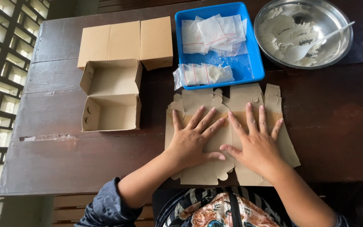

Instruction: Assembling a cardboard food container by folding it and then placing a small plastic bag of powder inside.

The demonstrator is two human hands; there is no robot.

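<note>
A person's left hand (191, 141) and right hand (255, 143) press flat, fingers spread, on unfolded cardboard box blanks (232, 134) below a blue tray (253, 63) of small plastic bags (213, 33).

free: bare table (341, 126) right | blocked: open boxes (111, 96) left, blue tray (255, 63) ahead

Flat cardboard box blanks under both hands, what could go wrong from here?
The box blanks overhang the table edge, so they might slide off when the left hand and right hand lift. A sachet hangs over the blue tray rim and could drop onto them.
</note>
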